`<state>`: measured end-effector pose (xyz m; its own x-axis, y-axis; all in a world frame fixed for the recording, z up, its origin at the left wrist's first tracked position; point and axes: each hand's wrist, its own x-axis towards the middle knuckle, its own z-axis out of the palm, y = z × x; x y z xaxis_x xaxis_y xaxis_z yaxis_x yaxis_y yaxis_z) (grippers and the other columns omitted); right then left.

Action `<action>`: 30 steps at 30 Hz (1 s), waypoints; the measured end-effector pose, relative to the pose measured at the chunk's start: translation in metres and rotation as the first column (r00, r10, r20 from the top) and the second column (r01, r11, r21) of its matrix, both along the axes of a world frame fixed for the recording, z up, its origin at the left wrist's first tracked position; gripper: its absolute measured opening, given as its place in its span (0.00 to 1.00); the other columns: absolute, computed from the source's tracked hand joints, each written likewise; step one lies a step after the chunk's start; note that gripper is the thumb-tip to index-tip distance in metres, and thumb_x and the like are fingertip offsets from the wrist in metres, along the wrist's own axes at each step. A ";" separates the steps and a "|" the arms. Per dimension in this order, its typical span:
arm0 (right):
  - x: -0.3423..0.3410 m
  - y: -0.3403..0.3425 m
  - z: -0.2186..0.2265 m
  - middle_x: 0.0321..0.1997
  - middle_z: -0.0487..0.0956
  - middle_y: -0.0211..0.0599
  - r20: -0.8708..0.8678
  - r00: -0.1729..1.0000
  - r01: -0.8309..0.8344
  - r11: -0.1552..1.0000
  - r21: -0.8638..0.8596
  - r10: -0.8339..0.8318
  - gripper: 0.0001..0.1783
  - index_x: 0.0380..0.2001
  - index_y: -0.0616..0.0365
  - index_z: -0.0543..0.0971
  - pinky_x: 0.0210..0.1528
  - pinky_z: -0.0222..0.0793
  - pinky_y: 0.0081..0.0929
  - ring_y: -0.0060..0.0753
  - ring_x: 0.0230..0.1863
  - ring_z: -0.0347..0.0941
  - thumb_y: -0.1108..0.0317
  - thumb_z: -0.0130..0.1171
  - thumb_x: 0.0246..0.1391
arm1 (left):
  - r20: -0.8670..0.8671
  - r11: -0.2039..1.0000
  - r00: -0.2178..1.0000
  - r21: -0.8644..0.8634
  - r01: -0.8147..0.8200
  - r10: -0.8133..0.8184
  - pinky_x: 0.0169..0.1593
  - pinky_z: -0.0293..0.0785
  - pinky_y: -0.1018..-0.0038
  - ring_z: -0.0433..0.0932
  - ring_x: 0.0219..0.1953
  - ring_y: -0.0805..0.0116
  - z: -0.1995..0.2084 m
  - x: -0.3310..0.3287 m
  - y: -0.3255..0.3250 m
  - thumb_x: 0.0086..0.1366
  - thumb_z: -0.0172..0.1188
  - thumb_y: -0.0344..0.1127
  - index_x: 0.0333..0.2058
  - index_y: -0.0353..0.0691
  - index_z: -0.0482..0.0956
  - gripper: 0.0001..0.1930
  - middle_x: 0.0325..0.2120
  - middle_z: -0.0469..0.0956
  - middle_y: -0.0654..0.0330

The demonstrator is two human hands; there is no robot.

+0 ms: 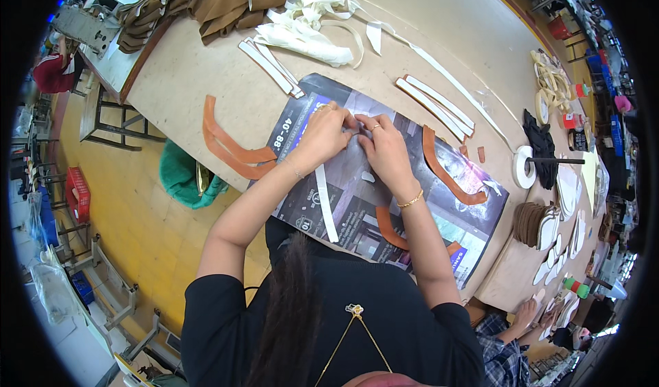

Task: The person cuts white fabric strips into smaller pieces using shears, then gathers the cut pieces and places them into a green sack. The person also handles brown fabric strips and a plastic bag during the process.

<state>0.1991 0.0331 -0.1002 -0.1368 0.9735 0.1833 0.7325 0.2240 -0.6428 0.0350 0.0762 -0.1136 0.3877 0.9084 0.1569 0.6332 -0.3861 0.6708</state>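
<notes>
Tan tabletop [419, 74], with a dark printed sheet [350, 205] spread across it near the wearer's torso. Left hand [329, 133] and right hand [381, 140]: both set narrow, fingertips nearly meeting above the sheet; cannot tell what, if anything, is pinched between them (too small to resolve). White strip [327, 205] lies on the sheet, its upper end just beside the left hand.

Risks, by judgement:
- Strip could be dragged askew if the left forearm sweeps inward, being slim and apparently unweighted.
- Lower curved brown strip [388, 230] could shift or crease; the right forearm passes over it.
- Sheet could slide if the torso nudges its near edge, disturbing the right-hand curved brown strip [439, 171] as well.
</notes>
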 end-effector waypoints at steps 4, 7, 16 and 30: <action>0.000 0.005 0.006 0.35 0.79 0.44 -0.013 0.999 -0.042 0.995 -0.090 0.041 0.10 0.37 0.60 0.82 0.42 0.72 0.40 0.48 0.36 0.77 0.71 0.63 0.50 | 0.183 0.923 0.982 -0.383 0.035 0.038 0.35 0.75 0.73 0.80 0.29 0.68 0.003 0.000 -0.006 0.56 0.63 0.24 0.35 0.31 0.79 0.08 0.27 0.80 0.56; 0.000 0.005 0.015 0.33 0.81 0.43 -0.137 0.989 -0.091 0.967 -0.238 0.060 0.09 0.35 0.62 0.82 0.39 0.72 0.33 0.42 0.33 0.78 0.69 0.63 0.51 | 0.234 0.860 0.961 -0.511 -0.007 0.147 0.35 0.75 0.75 0.79 0.30 0.73 0.030 -0.016 -0.015 0.56 0.64 0.24 0.34 0.31 0.79 0.07 0.26 0.81 0.57; -0.027 0.002 0.018 0.28 0.81 0.42 -0.154 0.988 -0.079 0.925 -0.373 0.023 0.09 0.35 0.64 0.81 0.35 0.73 0.30 0.33 0.29 0.78 0.71 0.64 0.50 | 0.211 0.810 0.923 -0.566 -0.153 0.321 0.24 0.62 0.80 0.66 0.20 0.82 0.051 -0.088 -0.024 0.61 0.66 0.34 0.32 0.33 0.81 0.09 0.16 0.72 0.67; -0.031 0.018 0.011 0.36 0.75 0.42 0.060 0.979 -0.163 0.927 -0.338 0.194 0.12 0.34 0.63 0.76 0.39 0.71 0.35 0.44 0.35 0.75 0.73 0.67 0.46 | 0.449 0.843 0.857 -0.537 0.033 0.253 0.33 0.72 0.79 0.74 0.27 0.79 0.041 -0.114 -0.073 0.61 0.66 0.35 0.35 0.34 0.85 0.10 0.23 0.79 0.64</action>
<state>0.1676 0.0510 -0.0895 -0.3149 0.9346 -0.1654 0.7585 0.1431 -0.6358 -0.0786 0.0030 -0.0731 0.2812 0.9383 -0.2014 0.1847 0.1530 0.9708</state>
